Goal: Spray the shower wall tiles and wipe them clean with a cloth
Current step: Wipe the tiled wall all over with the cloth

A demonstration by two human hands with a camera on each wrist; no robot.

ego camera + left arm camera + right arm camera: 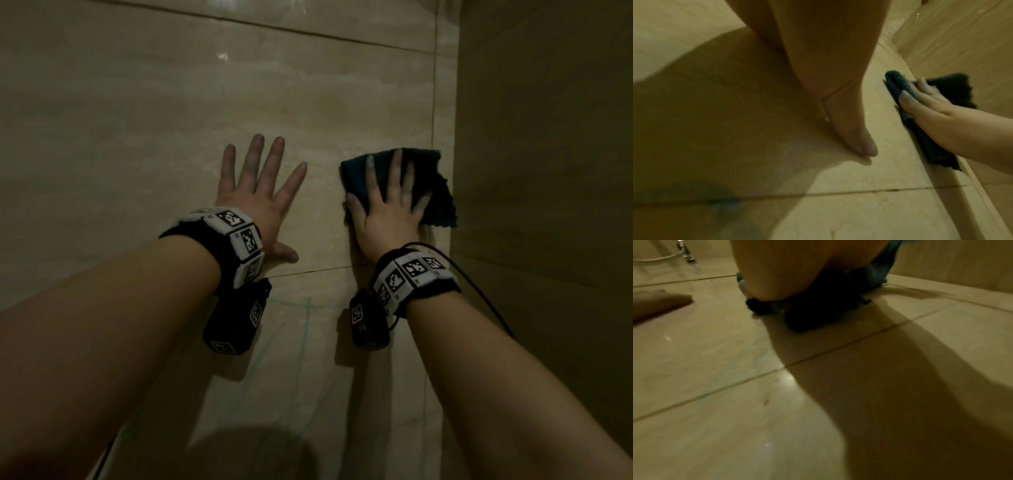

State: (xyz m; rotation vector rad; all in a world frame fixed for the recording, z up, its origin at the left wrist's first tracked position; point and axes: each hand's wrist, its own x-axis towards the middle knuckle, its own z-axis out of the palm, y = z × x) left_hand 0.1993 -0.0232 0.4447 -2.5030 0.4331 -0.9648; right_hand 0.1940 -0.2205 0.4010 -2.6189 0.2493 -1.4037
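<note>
At frame centre, the right hand [387, 212] presses the cloth [435, 192] on the wall [137, 120], fingers straight and apart; the left hand [257, 202] lies flat, fingers spread.

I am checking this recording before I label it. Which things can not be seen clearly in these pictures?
- Spray bottle: in no view.
- Cloth: the right hand covers its middle in the head view; dark and blurred in the right wrist view.
- Left hand fingers: the left wrist view shows only the thumb; the palm blocks the rest.
- Whether the wall tiles are wet or clean: too dim.
- Hose fitting: small, blurred, cut by the frame edge.
</note>
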